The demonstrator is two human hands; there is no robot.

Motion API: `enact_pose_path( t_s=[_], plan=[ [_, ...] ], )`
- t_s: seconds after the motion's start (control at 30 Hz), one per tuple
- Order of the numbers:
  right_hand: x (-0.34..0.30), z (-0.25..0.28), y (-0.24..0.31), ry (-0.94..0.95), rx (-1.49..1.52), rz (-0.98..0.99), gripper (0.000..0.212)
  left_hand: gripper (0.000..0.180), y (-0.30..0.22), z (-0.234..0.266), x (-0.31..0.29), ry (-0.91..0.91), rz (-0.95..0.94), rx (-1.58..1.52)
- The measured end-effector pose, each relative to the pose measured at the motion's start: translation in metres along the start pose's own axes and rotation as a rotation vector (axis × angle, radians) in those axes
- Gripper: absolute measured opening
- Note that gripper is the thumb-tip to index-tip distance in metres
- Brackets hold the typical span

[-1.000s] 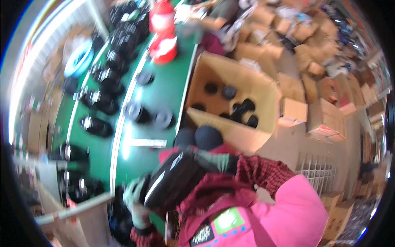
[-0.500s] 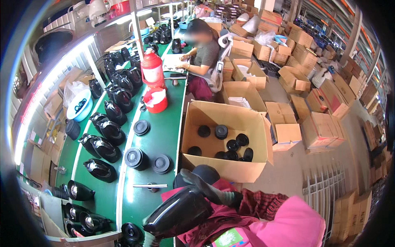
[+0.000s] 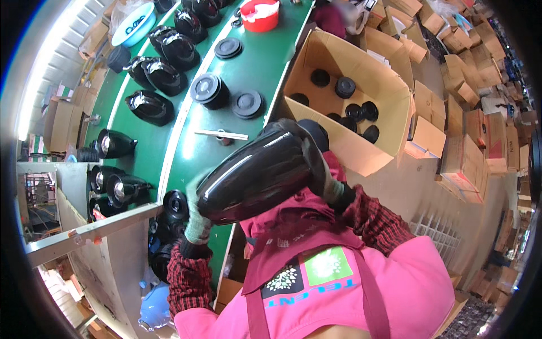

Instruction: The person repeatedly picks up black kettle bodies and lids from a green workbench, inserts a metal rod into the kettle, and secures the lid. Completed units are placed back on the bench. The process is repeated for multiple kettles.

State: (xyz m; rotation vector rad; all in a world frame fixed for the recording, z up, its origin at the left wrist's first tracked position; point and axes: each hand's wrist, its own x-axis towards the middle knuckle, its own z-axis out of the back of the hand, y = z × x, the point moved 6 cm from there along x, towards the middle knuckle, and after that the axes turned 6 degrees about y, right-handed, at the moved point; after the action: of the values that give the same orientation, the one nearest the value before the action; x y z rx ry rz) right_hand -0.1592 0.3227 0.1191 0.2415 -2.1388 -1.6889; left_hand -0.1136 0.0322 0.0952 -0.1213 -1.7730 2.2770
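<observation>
Both my hands wear grey-green work gloves and hold a large glossy black jug body (image 3: 254,172), tilted across my lap at the green bench's edge. My left hand (image 3: 197,217) is closed around its lower left end. At the other end, my right hand (image 3: 324,172) wraps over the side, its fingers partly hidden. A metal rod with a small cylinder (image 3: 220,135) lies on the bench just beyond the jug body. Farther off are a stack of round black lids (image 3: 207,89) and single flat lids (image 3: 247,104).
Rows of black jug bodies (image 3: 148,107) stand along the green bench (image 3: 186,152). A red bucket (image 3: 259,17) and a light blue basin (image 3: 134,26) are farther off. To the right, an open cardboard box (image 3: 367,152) holds several black lids. A metal rail (image 3: 96,234) crosses at the left.
My view has tipped down, so the bench and box sit higher and the other person is mostly out of frame. Both arms now show, with the jug body still held.
</observation>
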Motion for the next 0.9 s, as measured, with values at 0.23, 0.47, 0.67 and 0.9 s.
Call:
enact_pose_path(
  t_s=[0.23, 0.47, 0.67, 0.9],
  plan=[
    [-0.016, 0.033, -0.058, 0.066, 0.362, 0.224, 0.054, 0.05, -0.127, -0.036, 0.074, 0.132, -0.151, 0.615],
    [-0.01, 0.053, -0.08, 0.013, -0.32, -0.042, 0.053, 0.074, -0.183, -0.075, 0.055, -0.048, -0.52, 0.904],
    [-0.047, 0.035, -0.091, -0.051, 0.614, -0.33, 0.051, 0.052, -0.169, -0.103, 0.032, -0.249, -0.805, 0.803],
    [-0.073, 0.042, -0.085, -0.058, 0.554, -0.357, 0.051, 0.048, -0.162, -0.117, 0.028, -0.193, -0.771, 0.825]
  ],
)
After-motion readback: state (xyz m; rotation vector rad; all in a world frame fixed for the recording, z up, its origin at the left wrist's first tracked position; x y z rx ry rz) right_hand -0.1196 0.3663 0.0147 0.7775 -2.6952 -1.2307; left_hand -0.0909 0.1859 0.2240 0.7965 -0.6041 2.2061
